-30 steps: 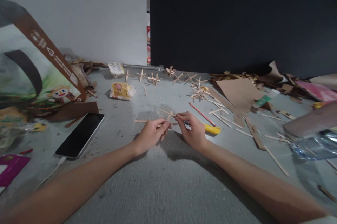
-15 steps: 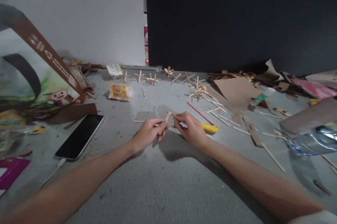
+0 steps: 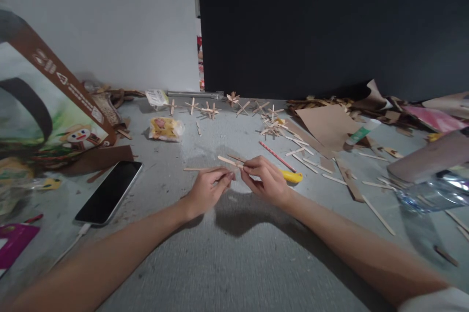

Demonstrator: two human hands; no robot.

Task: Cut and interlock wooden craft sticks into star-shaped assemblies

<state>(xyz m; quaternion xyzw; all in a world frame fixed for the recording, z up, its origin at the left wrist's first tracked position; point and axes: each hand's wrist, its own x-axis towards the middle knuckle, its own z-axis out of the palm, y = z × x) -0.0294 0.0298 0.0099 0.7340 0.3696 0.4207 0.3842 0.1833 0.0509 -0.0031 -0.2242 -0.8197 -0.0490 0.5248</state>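
My right hand [image 3: 266, 180] pinches wooden craft sticks [image 3: 227, 160] between thumb and fingers. Two of them jut out to the left from its fingertips, close together at a narrow angle. Just left of these sticks is my left hand [image 3: 209, 189], thumb and fingers pressed together; whether something small is between them I cannot make out. Beyond its knuckles a single craft stick [image 3: 192, 169] lies on the grey table. A yellow utility knife [image 3: 292, 176] rests partly behind my right hand, with a red patterned pencil [image 3: 277, 156] lying farther back.
Crossed-stick pieces [image 3: 210, 111] line the back of the table. Loose sticks [image 3: 305, 163], cardboard [image 3: 328, 129] and a glue stick [image 3: 363, 132] lie to the right, near a plastic bottle [image 3: 432, 195]. On the left are a phone [image 3: 110, 192], a snack packet [image 3: 165, 129] and a large printed bag [image 3: 78, 131].
The craft stick that stood angled in my left hand now points leftward from my right fingertips. My left hand has let go of it and drawn slightly away.
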